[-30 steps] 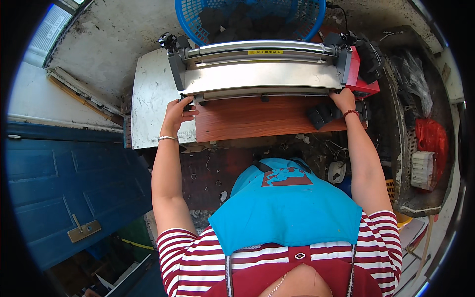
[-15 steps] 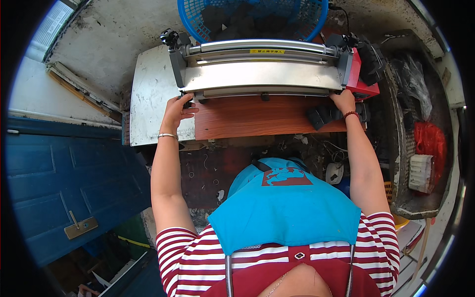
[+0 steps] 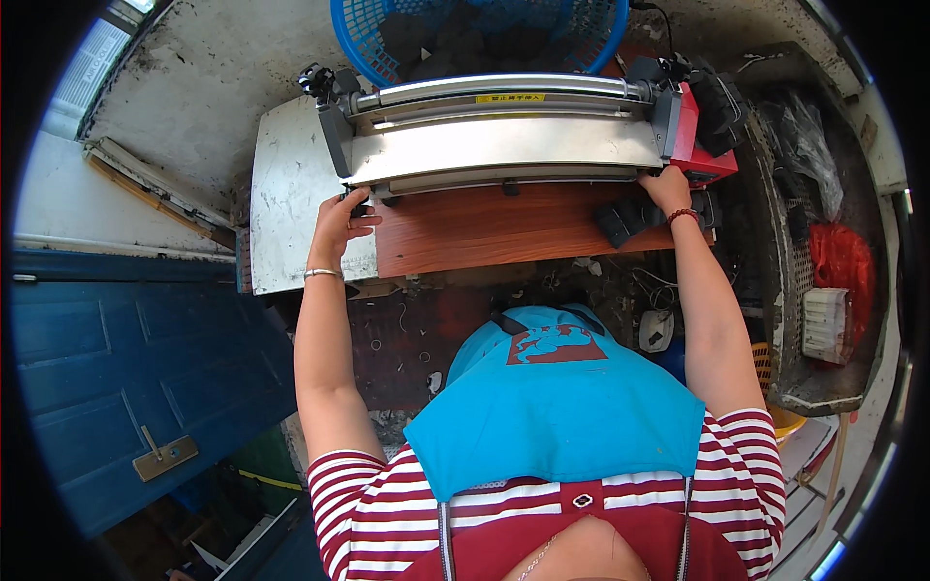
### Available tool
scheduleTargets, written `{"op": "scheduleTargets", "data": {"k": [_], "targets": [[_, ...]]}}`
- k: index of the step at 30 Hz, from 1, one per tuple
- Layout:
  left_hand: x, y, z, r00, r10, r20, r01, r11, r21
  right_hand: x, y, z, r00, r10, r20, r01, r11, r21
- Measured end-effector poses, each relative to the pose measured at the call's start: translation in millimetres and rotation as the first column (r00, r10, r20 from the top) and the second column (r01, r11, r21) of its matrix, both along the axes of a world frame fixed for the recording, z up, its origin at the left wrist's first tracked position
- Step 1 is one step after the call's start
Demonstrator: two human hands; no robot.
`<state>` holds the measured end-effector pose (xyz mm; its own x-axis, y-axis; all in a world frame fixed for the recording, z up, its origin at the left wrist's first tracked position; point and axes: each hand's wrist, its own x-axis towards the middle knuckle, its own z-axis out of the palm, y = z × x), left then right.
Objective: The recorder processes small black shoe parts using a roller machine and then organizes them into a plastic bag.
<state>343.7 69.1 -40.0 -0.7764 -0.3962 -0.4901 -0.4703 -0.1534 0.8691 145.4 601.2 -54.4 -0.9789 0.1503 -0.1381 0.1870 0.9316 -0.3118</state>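
A wide roller machine with a sloping bright steel plate, long steel rollers and dark grey end brackets spans the table in front of me. My left hand is at its front left corner, thumb and forefinger closed on a small black part there, the other fingers loosely apart. At the front right corner my right hand has its fingers bent around the lower edge, the tips hidden. Dark folded pieces lie on the brown wooden board, just left of my right wrist.
Behind the machine stands a blue plastic basket holding dark pieces. A red housing adjoins the machine's right end, with more dark pieces beside it. A stone trough is at the right, a blue door at the left.
The whole view has shifted and turned slightly, so the machine and basket appear a little farther left. Both hands keep their places at the machine's front corners.
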Motion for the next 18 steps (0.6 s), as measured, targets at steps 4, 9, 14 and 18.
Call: {"op": "scheduleTargets", "data": {"k": [4, 9, 14, 18], "targets": [[-4, 2, 0, 1.0, -0.016, 0.011, 0.016, 1.0, -0.01, -8, 9, -3, 0.996, 0.061, 0.064, -0.059, 0.997, -0.04], [3, -4, 0, 1.0, -0.02, 0.018, 0.02, 1.0, 0.023, 11, 18, 35, 0.957, 0.174, 0.234, -0.106, 0.955, -0.277], [-3, -7, 0, 0.998, -0.055, 0.008, 0.055, 0.998, 0.039, 71, 48, 9, 0.963, 0.249, -0.1, -0.262, 0.953, -0.153], [-6, -3, 2, 0.997, -0.072, 0.017, 0.072, 0.996, 0.045, 114, 27, -33, 0.902, 0.369, -0.223, -0.377, 0.926, 0.009]]}}
